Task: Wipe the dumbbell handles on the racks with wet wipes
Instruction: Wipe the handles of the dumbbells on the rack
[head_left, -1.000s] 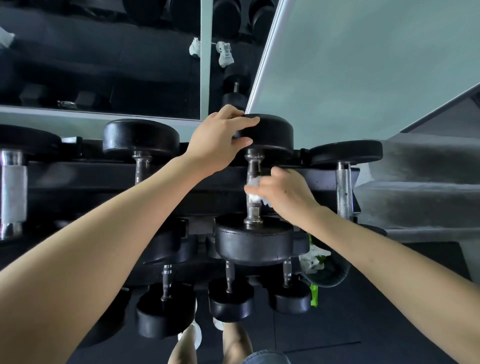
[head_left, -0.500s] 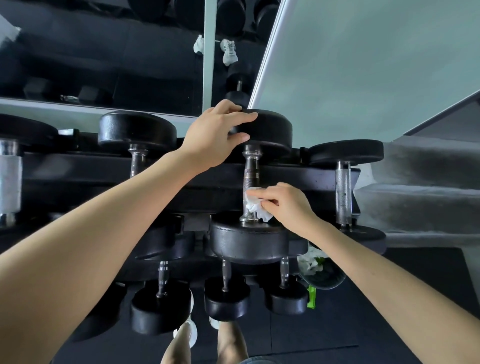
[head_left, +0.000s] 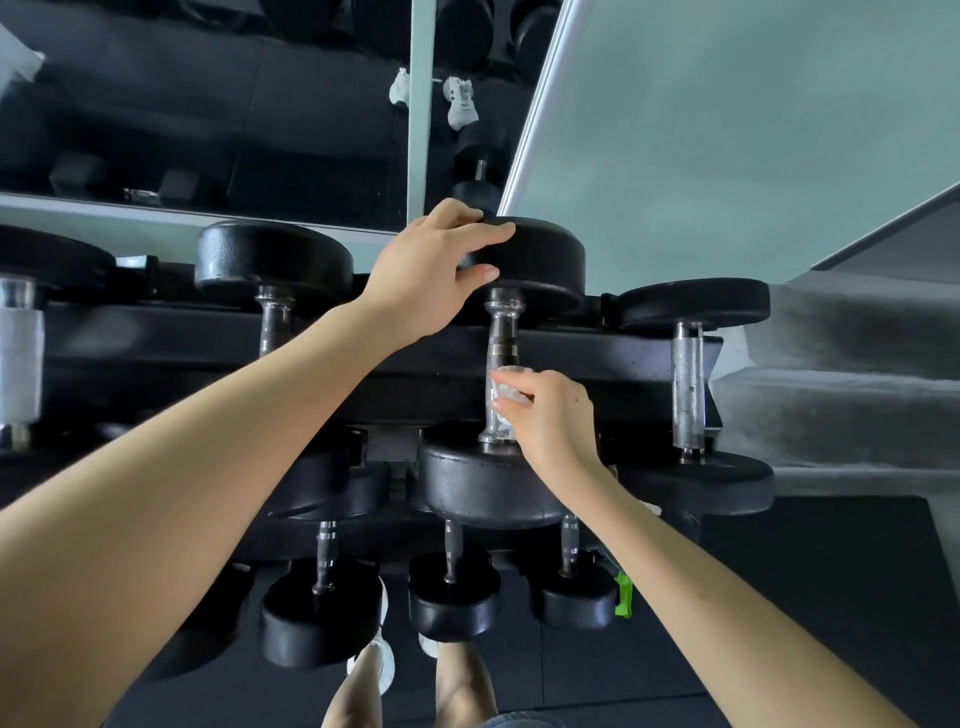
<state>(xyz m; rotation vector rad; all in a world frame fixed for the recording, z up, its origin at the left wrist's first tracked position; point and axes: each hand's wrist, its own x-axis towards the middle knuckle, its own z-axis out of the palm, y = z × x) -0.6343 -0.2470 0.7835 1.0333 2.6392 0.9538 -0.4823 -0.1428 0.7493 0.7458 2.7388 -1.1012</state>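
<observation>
Pressure and coverage are what this step needs. The dumbbell (head_left: 503, 312) being cleaned lies on the top rack (head_left: 597, 358), with its steel handle (head_left: 502, 348) running from 12 to 6 o'clock in view.

The left hand (head_left: 426, 275) grips the far head (head_left: 550, 254) at 12 o'clock, fingers curled over the rim and thumb tucked beneath. That looks like a brace to stop the weight rolling. The right hand (head_left: 556, 421) comes in from 4 o'clock and pinches a bunched white wipe (head_left: 505, 391) in curled fingers against the lower half of the handle, just above the near head (head_left: 483, 488).

To do it well, I would wrap the wipe round the bar rather than dab at one face. The side turned towards the rack is hidden here, and probably gets missed first. The stroke should run the whole length from 6 to 12 o'clock, working into the knurled band, where grime is likely to sit, and into the collars at both ends. The upper stretch near the far head is bare of the wipe now. A small roll of the weight under the left hand would bring the back face round, though the grip should stay firm so the heavy head does not shift on the rack.

Neighbouring handles wait at 3 o'clock (head_left: 687, 384) and 9 o'clock (head_left: 272, 317), with a lower row at 6.
</observation>
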